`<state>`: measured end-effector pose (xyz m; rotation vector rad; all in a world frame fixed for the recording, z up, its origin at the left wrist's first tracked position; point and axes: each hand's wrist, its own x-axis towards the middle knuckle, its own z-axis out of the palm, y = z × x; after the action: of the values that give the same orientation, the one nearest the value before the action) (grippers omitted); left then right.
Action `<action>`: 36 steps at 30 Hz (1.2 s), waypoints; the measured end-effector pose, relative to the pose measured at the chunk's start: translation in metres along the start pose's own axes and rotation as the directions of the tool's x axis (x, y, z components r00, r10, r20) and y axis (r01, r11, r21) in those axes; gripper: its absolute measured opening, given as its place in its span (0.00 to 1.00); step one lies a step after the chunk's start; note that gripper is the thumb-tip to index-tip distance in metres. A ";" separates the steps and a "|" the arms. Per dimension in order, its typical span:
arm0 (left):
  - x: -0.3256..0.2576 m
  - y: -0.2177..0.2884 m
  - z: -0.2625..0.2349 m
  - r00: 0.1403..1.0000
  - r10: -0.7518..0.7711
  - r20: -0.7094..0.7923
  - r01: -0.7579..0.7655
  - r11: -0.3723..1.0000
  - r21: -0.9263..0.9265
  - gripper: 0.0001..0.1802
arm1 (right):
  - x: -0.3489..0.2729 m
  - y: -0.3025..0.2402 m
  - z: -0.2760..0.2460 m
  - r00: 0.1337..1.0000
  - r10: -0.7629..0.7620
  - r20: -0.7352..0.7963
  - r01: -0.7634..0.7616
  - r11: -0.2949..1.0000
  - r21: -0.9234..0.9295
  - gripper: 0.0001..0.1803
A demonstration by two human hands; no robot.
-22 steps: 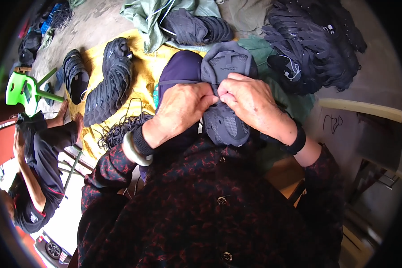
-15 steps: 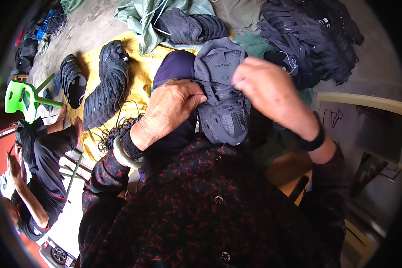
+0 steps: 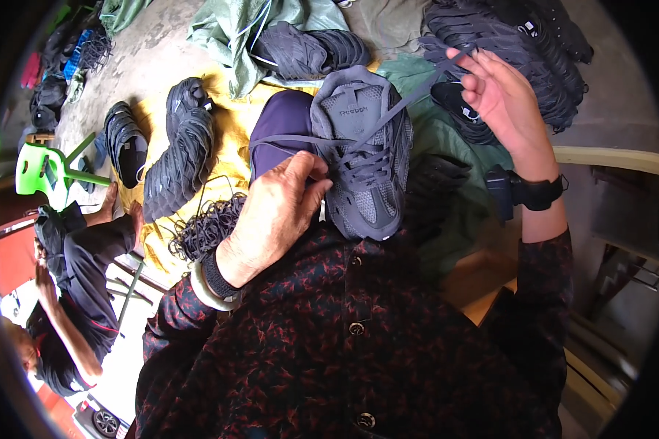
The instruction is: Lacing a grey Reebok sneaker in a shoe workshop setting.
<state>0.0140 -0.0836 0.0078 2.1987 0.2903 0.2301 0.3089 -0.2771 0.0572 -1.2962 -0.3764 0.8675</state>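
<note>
A dark grey lace-up sneaker upper (image 3: 380, 211) lies across my lap, toe toward me, its tongue and crossed laces facing up. My right hand (image 3: 507, 101) is raised to the right of it, fingertips pinching a flat grey shoelace (image 3: 419, 93) that runs taut from the upper's eyelets. Against the upper's left side, my left hand (image 3: 277, 208) is closed with thumb and fingers together; what sits between them is hidden. Another stretch of lace (image 3: 289, 139) loops leftward over the purple cloth (image 3: 282, 113) on my knee.
Stacked dark uppers (image 3: 183, 157) and a shorter row (image 3: 124, 143) lie on yellow sheeting beside tangled black laces (image 3: 209, 227). More piles (image 3: 311, 53), (image 3: 490, 51) stand at the back. At left are a green stool (image 3: 40, 168) and a seated person (image 3: 69, 293).
My right hand has swung up and right from the upper's edge, drawing the lace out straight. My left hand has shifted slightly lower, staying by the upper.
</note>
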 end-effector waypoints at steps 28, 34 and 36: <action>0.022 -0.033 -0.014 0.770 -0.346 0.536 0.621 0.599 -0.505 0.15 | 0.020 0.024 0.008 0.984 -0.062 0.166 0.038 0.989 0.144 0.13; 0.015 -0.032 -0.016 0.811 -0.343 0.474 0.563 0.678 -0.473 0.13 | 0.021 0.025 -0.002 0.986 -0.062 0.157 0.039 0.988 0.149 0.12; 0.012 -0.036 -0.018 0.796 -0.348 0.495 0.586 0.648 -0.487 0.13 | 0.020 0.025 -0.005 0.989 -0.043 0.145 0.021 0.989 0.149 0.12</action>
<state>0.0165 -0.0457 -0.0098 1.3882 0.4982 -0.3435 0.3165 -0.2653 0.0282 -1.0909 -0.4405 0.9490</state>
